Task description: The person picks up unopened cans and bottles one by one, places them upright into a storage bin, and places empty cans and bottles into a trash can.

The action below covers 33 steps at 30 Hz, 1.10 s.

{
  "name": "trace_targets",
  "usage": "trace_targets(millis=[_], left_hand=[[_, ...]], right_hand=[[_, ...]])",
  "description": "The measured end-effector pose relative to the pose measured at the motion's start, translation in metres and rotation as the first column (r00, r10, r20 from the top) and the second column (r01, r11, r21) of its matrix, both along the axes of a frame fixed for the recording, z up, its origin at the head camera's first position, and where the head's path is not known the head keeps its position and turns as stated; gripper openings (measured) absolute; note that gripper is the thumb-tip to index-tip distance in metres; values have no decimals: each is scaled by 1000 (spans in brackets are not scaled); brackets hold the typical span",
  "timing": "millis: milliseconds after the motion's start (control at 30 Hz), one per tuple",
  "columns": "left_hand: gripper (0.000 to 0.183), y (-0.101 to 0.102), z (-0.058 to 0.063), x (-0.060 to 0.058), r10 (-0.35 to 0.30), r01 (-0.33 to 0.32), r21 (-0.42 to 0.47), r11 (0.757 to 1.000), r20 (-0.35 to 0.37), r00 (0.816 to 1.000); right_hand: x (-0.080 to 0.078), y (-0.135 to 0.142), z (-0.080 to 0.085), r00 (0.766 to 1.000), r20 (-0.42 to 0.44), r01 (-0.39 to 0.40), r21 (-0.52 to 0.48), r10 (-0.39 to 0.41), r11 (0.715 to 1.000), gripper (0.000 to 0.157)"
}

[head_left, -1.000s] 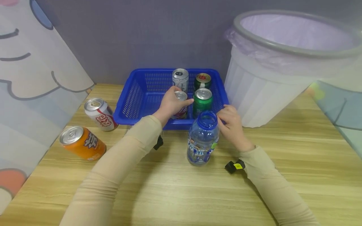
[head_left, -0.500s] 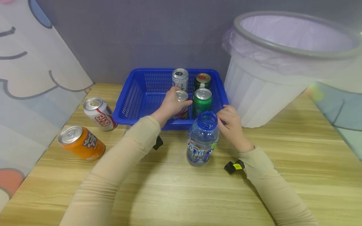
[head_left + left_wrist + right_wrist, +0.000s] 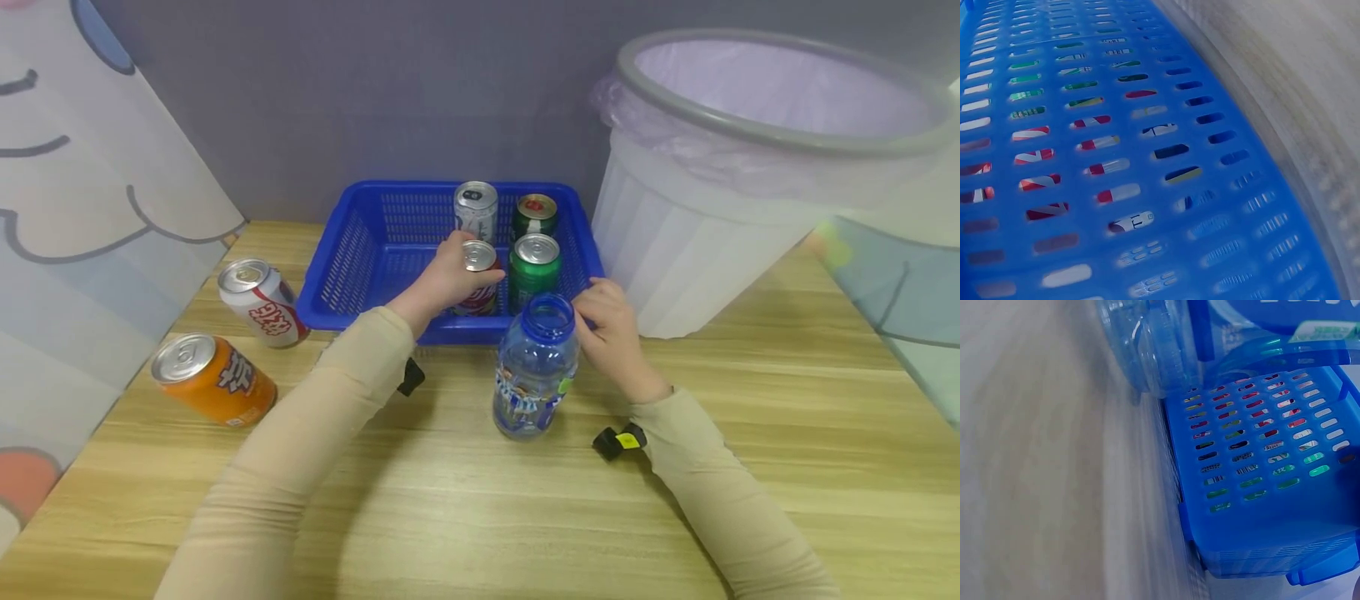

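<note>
My left hand (image 3: 437, 283) grips a red can (image 3: 478, 292) standing in the front of the blue basket (image 3: 341, 321), its thumb across the can near the top. Beside it, inside the same basket, stand a green can (image 3: 535, 271), a darker green can (image 3: 536, 215) and a silver-white can (image 3: 476, 208). My right hand (image 3: 613, 333) has curled fingers at the neck of a clear blue plastic bottle (image 3: 532, 375), which stands uncapped on the table before the basket. The bottle's lower part (image 3: 1147, 350) shows in the right wrist view, the fingers hidden. Basket wall (image 3: 1104, 187) fills the left wrist view.
Left of the basket, a white-and-red can (image 3: 266, 304) and an orange can (image 3: 213, 379) stand on the wooden table (image 3: 465, 517). A tall white bin (image 3: 675, 233) with a lilac liner rises at the right. A grey panel (image 3: 420, 92) borders the back.
My left hand has shifted slightly left at the red can, uncovering more of its top. The right hand and the bottle keep their places.
</note>
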<state>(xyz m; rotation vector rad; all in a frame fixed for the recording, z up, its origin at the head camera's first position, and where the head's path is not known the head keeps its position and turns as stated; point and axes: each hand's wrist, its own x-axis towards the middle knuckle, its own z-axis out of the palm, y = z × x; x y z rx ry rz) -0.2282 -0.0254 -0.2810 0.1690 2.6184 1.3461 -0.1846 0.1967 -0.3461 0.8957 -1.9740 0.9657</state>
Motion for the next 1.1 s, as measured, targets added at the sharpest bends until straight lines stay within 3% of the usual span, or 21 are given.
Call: trace_targets(millis=[433,733,933,1100], left_hand=[[70,-6,-3,0,-1,2,1,1000,-51,999],[83,-16,-3,1,7,-7,-27,1000,3,1000],[70,-25,-3,3,-43,43,-93,995,0,999],[61,-30,-4,6,-108,106,-185,977,-3,994]], right_hand=[[0,-3,-1,1000,-13,-12,-17,12,1000,50],[0,-3,0,1000,-11,-4,-9,4,1000,50],[0,-2,0,1000,-12,-1,6,1,1000,52],[0,-1,0,1000,-3,-1,2,1,1000,53]])
